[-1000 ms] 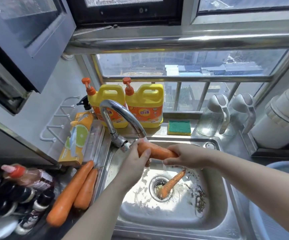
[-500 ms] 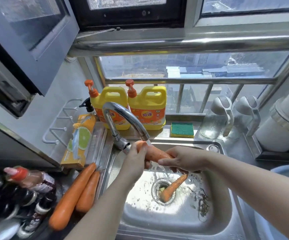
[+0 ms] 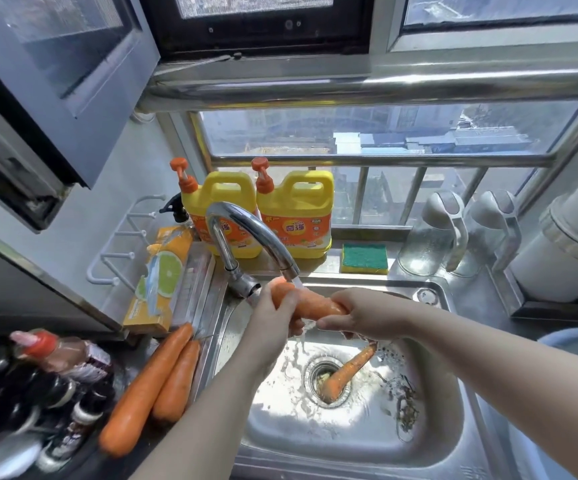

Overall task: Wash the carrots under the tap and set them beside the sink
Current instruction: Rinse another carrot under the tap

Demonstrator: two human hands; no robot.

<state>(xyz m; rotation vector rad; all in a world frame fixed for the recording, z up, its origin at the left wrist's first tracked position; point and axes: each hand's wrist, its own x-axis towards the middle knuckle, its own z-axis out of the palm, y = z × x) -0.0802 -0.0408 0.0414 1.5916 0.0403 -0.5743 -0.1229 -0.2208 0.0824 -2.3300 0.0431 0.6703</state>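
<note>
The sink [image 3: 450, 441] is hemmed in at the back by the tap [image 3: 246, 230], which arches from the back left corner over the basin, and by a ledge carrying two soap jugs [image 3: 298, 209], a sponge [image 3: 363, 259] and glass pitchers [image 3: 433, 237]. The narrow counter along the left rim is taken up by two carrots [image 3: 145, 389] lying side by side, touching, points toward a box [image 3: 162, 278], with bottles [image 3: 55, 375] crowded just beyond them. In the basin, a small carrot [image 3: 346, 372] lies with its thick end over the drain, and grit is scattered to its right. Both forearms reach in over the front rim. Just below the spout, water falls on a carrot [image 3: 318, 304] held roughly level above the back of the basin. The left hand [image 3: 273, 317] has its fingers wrapped round the thick end, and the right hand [image 3: 356, 313] grips the other end, knuckles up, hiding the tip.
</note>
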